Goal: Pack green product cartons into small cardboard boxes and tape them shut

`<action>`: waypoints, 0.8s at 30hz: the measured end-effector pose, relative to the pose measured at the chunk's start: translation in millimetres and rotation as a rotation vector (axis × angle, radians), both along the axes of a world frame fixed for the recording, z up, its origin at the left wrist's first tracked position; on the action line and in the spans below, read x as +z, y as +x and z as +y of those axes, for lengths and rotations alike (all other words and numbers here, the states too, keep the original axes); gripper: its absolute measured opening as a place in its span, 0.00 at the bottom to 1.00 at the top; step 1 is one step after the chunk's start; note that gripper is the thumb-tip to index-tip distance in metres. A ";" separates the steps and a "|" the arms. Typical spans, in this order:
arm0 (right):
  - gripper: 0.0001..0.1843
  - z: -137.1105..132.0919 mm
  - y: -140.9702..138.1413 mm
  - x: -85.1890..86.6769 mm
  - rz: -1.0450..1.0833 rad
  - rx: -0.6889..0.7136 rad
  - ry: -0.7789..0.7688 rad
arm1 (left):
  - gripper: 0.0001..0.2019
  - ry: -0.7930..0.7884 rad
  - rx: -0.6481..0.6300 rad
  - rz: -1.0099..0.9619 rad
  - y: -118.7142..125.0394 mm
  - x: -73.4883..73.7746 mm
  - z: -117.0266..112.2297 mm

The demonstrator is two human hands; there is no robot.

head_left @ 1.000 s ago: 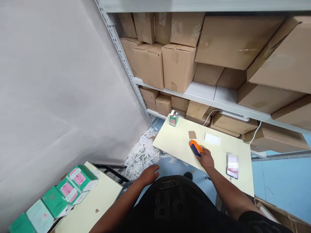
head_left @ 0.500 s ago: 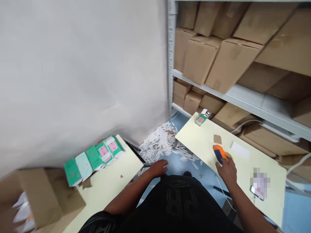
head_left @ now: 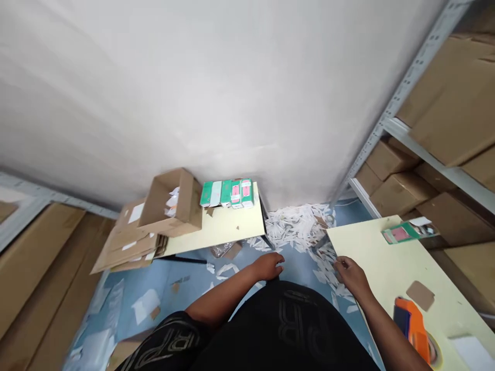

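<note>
My left hand (head_left: pixel 269 266) hangs in front of my body over the floor, fingers loosely curled and apart, with nothing in it. My right hand (head_left: pixel 351 275) is near the left edge of the right table (head_left: pixel 371 247), its fingers half bent and holding nothing I can see. An orange and dark blue tape dispenser (head_left: pixel 415 327) with a yellowish roll lies on that table beside my right forearm. Farther back on it lies an open green box (head_left: pixel 402 233) with a pink panel. Several green boxes (head_left: pixel 226 193) stand in a row on the left table (head_left: pixel 216 226).
An open carton (head_left: pixel 189 203) with white items and flattened cardboard (head_left: pixel 126 239) occupy the left. White paper strips (head_left: pixel 297 221) litter the blue floor between the tables. Shelves of cartons (head_left: pixel 406 190) stand on the right. A brown card piece (head_left: pixel 421 295) lies near the dispenser.
My right hand has let go of the tape dispenser and moved to the table's left edge. The view has swung left, bringing the left table and open carton nearer the middle.
</note>
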State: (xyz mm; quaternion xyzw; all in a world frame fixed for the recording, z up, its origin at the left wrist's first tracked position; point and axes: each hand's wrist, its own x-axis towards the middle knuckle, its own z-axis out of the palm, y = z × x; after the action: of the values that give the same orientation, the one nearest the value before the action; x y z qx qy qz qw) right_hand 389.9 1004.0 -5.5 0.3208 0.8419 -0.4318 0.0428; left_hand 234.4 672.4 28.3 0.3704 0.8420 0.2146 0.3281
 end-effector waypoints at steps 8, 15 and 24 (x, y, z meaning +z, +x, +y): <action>0.23 -39.7 -13.5 -18.9 -0.023 0.296 -0.059 | 0.20 0.043 0.292 0.032 32.0 21.9 -59.5; 0.24 -121.0 -76.3 -16.4 0.024 0.551 -0.038 | 0.18 0.062 0.511 0.116 43.6 30.3 -161.5; 0.23 -285.9 -142.1 3.1 0.076 0.573 0.005 | 0.17 0.187 0.633 0.151 21.6 14.3 -324.5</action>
State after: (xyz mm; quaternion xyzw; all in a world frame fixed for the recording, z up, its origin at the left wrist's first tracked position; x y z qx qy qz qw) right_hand 247.9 718.1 -2.4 0.0535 0.9002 -0.4119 0.1308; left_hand 256.0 347.9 42.6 0.1339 0.9139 0.3541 0.1468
